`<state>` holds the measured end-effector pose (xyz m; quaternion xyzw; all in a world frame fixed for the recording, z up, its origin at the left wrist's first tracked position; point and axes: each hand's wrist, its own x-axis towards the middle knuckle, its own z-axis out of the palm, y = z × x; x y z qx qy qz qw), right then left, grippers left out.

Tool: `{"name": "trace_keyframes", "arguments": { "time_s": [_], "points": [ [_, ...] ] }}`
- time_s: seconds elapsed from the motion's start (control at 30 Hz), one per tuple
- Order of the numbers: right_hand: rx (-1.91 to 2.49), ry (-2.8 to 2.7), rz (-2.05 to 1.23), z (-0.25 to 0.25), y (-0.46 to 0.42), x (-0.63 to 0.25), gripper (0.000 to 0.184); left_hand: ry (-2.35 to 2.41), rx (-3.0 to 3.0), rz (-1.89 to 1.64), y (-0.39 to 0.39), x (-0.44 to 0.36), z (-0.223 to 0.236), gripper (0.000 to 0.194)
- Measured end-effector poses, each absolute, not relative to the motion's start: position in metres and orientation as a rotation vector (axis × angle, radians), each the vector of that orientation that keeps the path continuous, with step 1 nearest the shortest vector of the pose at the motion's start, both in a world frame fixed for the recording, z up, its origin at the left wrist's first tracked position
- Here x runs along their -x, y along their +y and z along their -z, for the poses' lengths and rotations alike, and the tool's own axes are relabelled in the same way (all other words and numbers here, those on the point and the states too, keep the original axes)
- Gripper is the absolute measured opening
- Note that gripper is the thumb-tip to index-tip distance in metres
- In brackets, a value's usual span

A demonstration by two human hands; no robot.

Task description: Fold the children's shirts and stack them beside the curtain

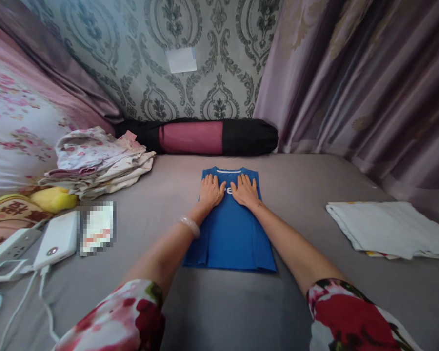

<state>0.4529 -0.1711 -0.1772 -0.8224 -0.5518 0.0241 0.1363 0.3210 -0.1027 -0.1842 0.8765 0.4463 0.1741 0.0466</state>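
A blue shirt (pixel 231 234), folded into a long narrow shape, lies flat on the grey bed surface (pixel 300 190) in front of me, collar end away from me. My left hand (pixel 210 190) rests flat on its upper part, fingers stretched out, a pale bangle on the wrist. My right hand (pixel 244 190) lies flat beside it, fingers spread, nearly touching the left. Both palms press on the cloth near the white lettering. Neither hand holds anything.
A stack of folded floral clothes (pixel 98 163) sits at the left. A folded white cloth (pixel 388 229) lies at the right. A black-and-pink rolled bag (pixel 201 136) lies against the wall. A white power bank (pixel 56 239), cables and a yellow item (pixel 54 199) lie near left.
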Motion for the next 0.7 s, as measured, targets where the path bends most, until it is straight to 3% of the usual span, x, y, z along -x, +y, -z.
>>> {"name": "trace_keyframes", "arguments": {
  "time_s": [0.23,0.47,0.7],
  "points": [
    [2.293,-1.639,-0.181,0.158,-0.234,-0.451,0.065,1.237,-2.683,-0.546,-0.127,-0.277,0.163,0.057],
    [2.295,-1.807,-0.21,0.16,-0.322,-0.433,0.067,0.999,-2.74,-0.144,-0.174,-0.203,0.158,0.054],
    [2.276,-1.894,-0.197,0.166,-0.359,-0.409,0.071,0.836,-2.76,-0.01,-0.223,-0.181,0.16,0.074]
  ]
}}
